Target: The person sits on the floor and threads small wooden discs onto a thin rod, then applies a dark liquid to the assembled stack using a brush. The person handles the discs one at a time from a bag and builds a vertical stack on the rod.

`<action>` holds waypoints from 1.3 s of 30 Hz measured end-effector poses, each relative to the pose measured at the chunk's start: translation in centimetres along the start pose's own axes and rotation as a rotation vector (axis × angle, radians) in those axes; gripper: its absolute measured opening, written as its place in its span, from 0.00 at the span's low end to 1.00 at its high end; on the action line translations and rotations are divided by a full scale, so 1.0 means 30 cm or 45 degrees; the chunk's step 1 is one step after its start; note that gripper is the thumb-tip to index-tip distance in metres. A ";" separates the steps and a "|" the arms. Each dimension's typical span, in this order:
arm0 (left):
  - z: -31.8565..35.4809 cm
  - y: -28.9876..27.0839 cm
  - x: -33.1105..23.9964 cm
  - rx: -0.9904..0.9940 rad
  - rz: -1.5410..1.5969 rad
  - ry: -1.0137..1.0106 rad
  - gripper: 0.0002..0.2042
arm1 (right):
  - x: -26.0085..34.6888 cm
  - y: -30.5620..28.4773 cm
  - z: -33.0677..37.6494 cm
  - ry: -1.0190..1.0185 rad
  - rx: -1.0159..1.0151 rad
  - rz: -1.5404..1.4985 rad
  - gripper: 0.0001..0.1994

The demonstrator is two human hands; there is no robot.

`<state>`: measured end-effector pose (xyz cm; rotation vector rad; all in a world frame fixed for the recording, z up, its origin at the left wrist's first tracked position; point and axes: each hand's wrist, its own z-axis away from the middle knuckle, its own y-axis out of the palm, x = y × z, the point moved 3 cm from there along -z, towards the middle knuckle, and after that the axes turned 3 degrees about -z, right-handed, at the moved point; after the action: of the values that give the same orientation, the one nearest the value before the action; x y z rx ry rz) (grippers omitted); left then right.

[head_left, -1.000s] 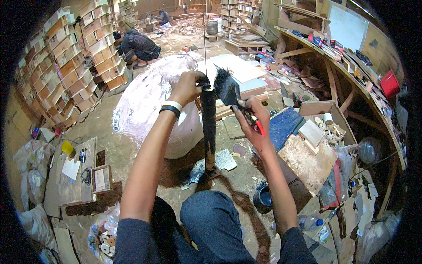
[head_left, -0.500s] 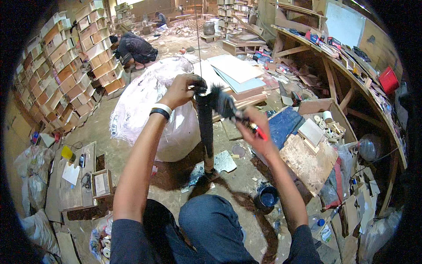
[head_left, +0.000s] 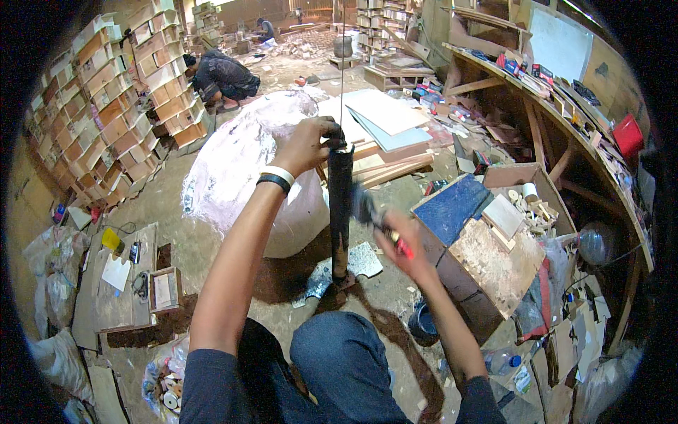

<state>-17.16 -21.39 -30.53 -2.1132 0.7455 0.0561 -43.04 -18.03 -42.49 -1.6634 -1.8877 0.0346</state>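
Observation:
A tall, narrow post (head_left: 340, 191) stands upright in front of me, coated black with a bare brownish part near its foot. My left hand (head_left: 318, 145) closes its darkened fingers on the post's top, where a thin rod or wire (head_left: 343, 78) rises. Wrapped in my right hand (head_left: 406, 247) is a paintbrush (head_left: 364, 209) with a red part on its handle. Its dark bristles, blurred by motion, are beside the post's right side; whether they touch cannot be told. A dark pot (head_left: 423, 320), with contents I cannot make out here, stands on the floor below my right forearm.
A large whitish plastic-wrapped bundle (head_left: 244, 169) lies behind the post. Stacked wooden boxes (head_left: 106, 106) rise at left, near a crouching person (head_left: 224, 76). At right are a box of wood pieces (head_left: 526, 173) and a cluttered bench (head_left: 537, 88). Pale boards (head_left: 385, 113) lie beyond.
My right hand has brought the brush down along the post, from near its top to about mid-height. My left hand stays at the top. The whole view has shifted slightly.

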 end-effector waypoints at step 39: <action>-0.031 0.030 0.111 -0.069 -0.420 -0.228 0.10 | -0.121 0.366 0.308 0.337 -0.002 0.071 0.11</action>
<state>-15.10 -24.12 -31.60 -2.2222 0.2879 0.0860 -37.40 -15.62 -55.97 -1.6329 -1.6439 -0.1572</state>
